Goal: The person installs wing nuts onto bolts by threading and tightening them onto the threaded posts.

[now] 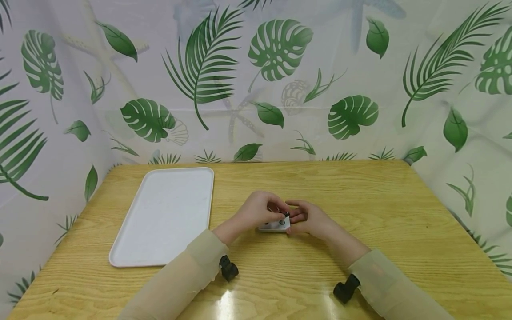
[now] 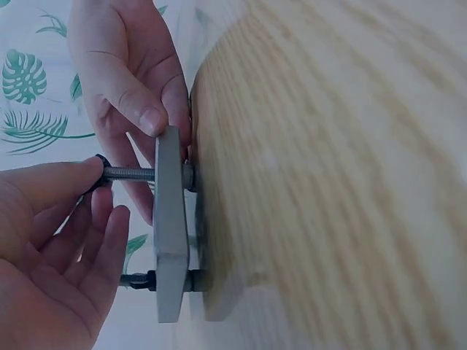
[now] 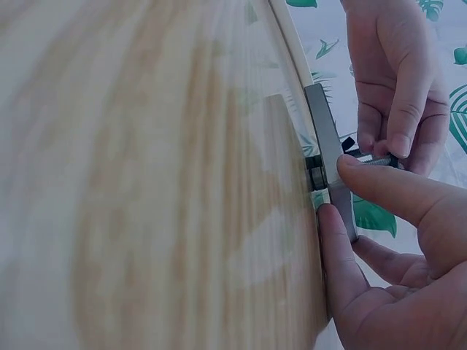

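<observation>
A small grey metal plate (image 1: 275, 227) stands just above the wooden table on bolt heads, its bolts passing through it. In the left wrist view my left hand (image 2: 55, 240) pinches a black nut (image 2: 100, 175) at the top end of one threaded bolt (image 2: 131, 173). A second bolt with a black nut (image 2: 151, 280) is at the plate's nearer end. My right hand (image 3: 408, 248) grips the plate's edge (image 3: 325, 124) between thumb and fingers, the thumb on its upper face and a finger beneath.
A white rectangular tray (image 1: 164, 213) lies on the left part of the wooden table (image 1: 360, 200). Behind the table hangs a leaf-patterned cloth (image 1: 304, 133). Black wrist cameras sit on both sleeves.
</observation>
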`<move>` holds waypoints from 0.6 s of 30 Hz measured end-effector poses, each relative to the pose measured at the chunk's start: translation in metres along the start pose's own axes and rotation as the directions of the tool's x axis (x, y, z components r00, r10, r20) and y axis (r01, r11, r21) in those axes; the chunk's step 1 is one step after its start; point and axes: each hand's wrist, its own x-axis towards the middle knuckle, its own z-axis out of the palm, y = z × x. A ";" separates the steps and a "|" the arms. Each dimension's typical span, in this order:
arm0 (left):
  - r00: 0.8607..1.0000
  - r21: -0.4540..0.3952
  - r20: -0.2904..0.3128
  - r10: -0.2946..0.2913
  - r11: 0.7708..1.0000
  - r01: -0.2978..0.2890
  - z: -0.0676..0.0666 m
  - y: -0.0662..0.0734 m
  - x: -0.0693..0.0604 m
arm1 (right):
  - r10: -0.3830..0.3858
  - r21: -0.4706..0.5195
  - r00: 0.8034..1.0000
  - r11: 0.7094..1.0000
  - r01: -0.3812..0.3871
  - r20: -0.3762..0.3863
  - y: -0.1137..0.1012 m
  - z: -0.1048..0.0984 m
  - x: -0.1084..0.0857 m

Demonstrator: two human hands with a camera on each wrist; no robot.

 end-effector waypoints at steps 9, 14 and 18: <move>0.995 -0.011 -0.021 -0.097 0.995 0.097 0.003 0.004 -0.001 | -0.004 -0.006 1.000 1.000 0.004 -0.006 0.000 0.001 0.000; 0.982 -0.127 -0.036 -0.184 0.976 0.178 0.004 0.004 -0.002 | -0.008 -0.001 1.000 1.000 0.008 -0.008 0.000 0.000 0.000; 0.969 -0.233 -0.030 -0.247 0.944 0.233 0.006 0.002 -0.003 | -0.010 -0.006 1.000 1.000 0.010 -0.010 0.000 0.000 0.001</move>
